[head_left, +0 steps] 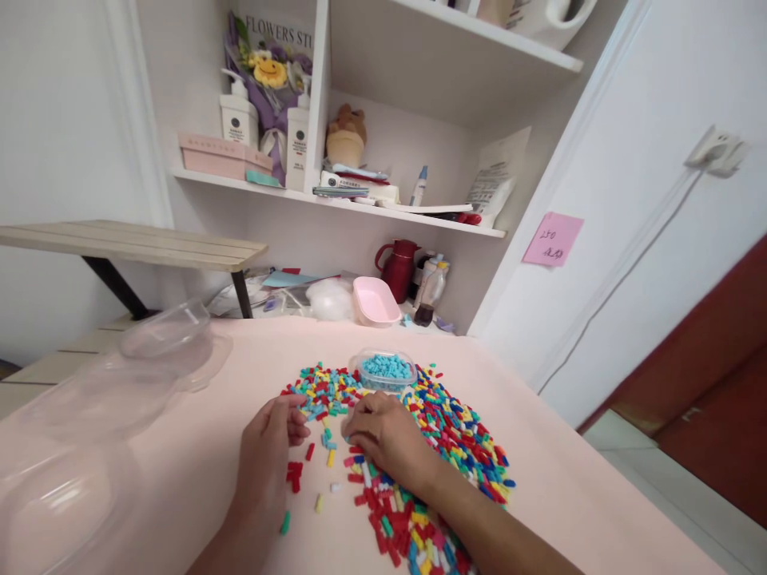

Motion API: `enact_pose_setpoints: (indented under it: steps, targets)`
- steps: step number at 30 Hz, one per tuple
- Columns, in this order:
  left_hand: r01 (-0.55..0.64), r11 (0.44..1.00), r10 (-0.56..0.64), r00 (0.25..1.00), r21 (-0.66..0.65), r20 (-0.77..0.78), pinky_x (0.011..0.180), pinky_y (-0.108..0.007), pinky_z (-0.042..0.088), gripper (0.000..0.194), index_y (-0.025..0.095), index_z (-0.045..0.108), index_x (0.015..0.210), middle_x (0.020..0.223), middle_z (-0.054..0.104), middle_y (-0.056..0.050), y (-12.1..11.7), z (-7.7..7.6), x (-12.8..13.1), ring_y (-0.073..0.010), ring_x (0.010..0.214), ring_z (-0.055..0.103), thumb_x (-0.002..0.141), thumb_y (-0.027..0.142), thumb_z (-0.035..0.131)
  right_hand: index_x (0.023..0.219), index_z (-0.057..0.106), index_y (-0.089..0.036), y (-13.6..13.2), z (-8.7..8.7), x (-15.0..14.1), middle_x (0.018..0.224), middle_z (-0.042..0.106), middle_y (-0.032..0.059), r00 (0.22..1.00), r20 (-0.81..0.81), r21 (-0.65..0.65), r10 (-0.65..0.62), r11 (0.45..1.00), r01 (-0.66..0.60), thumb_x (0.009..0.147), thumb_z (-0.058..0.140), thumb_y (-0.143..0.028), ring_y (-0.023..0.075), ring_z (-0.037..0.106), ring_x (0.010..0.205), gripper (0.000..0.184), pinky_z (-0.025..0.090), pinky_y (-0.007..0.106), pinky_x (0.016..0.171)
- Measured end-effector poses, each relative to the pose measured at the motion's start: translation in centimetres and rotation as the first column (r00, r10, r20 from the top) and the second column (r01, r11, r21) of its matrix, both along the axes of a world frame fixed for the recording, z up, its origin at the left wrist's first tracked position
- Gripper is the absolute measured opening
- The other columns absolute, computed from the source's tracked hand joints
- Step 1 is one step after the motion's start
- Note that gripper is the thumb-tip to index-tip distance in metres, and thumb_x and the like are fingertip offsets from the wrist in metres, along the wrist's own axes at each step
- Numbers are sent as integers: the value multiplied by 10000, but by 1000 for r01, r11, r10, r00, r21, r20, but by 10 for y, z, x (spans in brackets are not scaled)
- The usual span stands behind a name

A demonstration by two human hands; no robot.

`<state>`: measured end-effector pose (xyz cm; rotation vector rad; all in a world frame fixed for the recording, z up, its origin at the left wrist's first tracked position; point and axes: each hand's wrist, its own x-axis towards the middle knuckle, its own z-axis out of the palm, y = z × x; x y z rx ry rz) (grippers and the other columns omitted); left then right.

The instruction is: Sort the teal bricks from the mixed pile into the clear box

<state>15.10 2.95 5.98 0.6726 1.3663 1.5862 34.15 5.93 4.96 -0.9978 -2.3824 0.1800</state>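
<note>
Small plastic building pieces in many colours (461, 435) lie spread over the pink tabletop (209, 447). My left hand (272, 431) hovers at the left side of the mixed heap, thumb stretched out and apart from the loosely curled fingers; no piece shows in it. My right hand (389, 439) reaches over the middle of the heap with its fingertips drawn together and pointing down. What those fingertips hold, if anything, is hidden. Just beyond the right hand stands a clear plastic tub (387, 371) filled with light blue pieces.
Clear plastic containers (108, 399) stand at the left of the table. A pink basin (376, 302), a red jug (399, 271) and bottles (432, 287) are at the back, under a white shelf (335, 200). A wooden stand (132, 243) rises at the left.
</note>
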Motion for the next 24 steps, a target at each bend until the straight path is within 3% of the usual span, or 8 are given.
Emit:
enact_pose_setpoints:
  steps: [4,7,10,13,18,22,24]
  targets:
    - [3,1000,-3,1000,-5,7,592,-287,410,295,185,688,810,619,607,23,1,-3,-2,-134,571,538,655,416,588,925,764,-255,2,10,6,898,712,37,973,-218,-37,-76,997,69,882,603,-169,187,643,849,189,472,308,789]
    - [5,1000,-5,1000,-10,12,585,-294,412,312,181,688,801,612,603,17,2,-4,-2,-142,567,536,648,435,590,980,756,-233,13,20,21,903,735,49,872,-426,-119,-240,971,209,913,555,-254,198,661,803,212,503,315,747]
    - [8,1000,-8,1000,9,5,577,-298,411,311,182,687,792,607,600,13,1,-2,-1,-146,560,533,636,436,598,1000,744,-204,25,27,37,875,740,58,773,-522,-221,-361,932,286,906,544,-336,219,670,761,257,526,342,721]
    - [11,1000,-11,1000,15,2,572,-294,407,307,187,685,786,609,597,16,0,0,0,-145,562,534,624,434,603,1084,715,-193,30,29,50,954,746,72,727,-560,-276,-397,917,288,899,530,-370,230,686,784,316,543,378,765]
    - [1,1000,-1,1000,11,12,571,-295,401,304,183,680,784,589,591,21,0,0,-1,-144,548,529,631,430,593,1127,683,-194,27,25,56,1051,721,93,748,-562,-240,-354,935,262,920,489,-353,225,695,814,326,554,378,766]
    - [-9,1000,9,1000,14,4,574,-289,394,283,183,676,793,595,595,25,-1,-1,0,-138,550,528,655,413,584,1235,631,-214,21,25,51,1226,648,108,813,-516,-133,-269,963,234,936,473,-280,212,678,907,344,539,371,826]
    - [-11,1000,11,1000,15,-4,578,-286,394,275,183,676,796,605,602,25,-2,-1,1,-134,555,532,673,407,574,1222,648,-228,14,26,45,1198,663,97,867,-448,-85,-220,975,204,934,479,-236,219,658,978,333,518,377,878]
